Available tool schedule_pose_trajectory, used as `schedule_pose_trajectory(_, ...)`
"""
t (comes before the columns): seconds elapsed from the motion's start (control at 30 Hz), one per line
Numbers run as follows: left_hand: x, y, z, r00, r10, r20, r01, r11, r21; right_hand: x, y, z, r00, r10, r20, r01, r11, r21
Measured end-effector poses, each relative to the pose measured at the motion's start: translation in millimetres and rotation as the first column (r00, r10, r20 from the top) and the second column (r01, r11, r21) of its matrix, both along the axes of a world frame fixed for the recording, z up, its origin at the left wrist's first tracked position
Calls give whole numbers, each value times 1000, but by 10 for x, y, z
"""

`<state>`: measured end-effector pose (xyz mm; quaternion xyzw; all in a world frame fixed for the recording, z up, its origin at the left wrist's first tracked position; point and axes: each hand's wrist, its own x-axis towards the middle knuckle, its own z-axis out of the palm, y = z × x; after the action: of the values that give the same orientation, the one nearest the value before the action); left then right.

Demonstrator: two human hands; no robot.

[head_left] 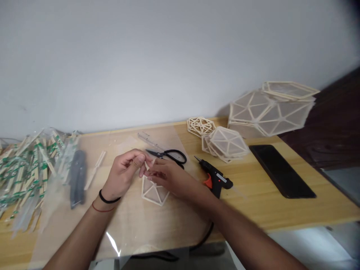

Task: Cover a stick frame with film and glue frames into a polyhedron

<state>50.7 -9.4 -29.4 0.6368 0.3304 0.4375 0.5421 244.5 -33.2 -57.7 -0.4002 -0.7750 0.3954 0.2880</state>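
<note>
My left hand (126,171) and my right hand (165,174) meet near the middle of the table, fingertips pinched close together. Whatever lies between those fingers is too small or hidden to name. Just under my right hand is a pentagon panel (154,195) of pale wooden sticks with a thin translucent sheet, its upper part covered by the fingers. Behind my hands lie black-handled scissors (168,154). To the right of my right hand rests a black glue gun (215,176) with an orange trigger and a lit red light.
Wrapped chopsticks (33,168) pile up at the left, beside a grey tool (78,178) and loose sticks (95,169). A clear plastic sheet (123,228) covers the table's middle. Small panels (229,142), bare stick frames (200,125), a larger panel structure (270,112) and a phone (281,170) occupy the right.
</note>
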Motion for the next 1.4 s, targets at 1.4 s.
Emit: schedule_pose_trajectory(1.4, 71, 48, -57, 912, 76, -403, -6, 985, 171, 103, 21, 204, 890, -398, -222, 382, 917, -114)
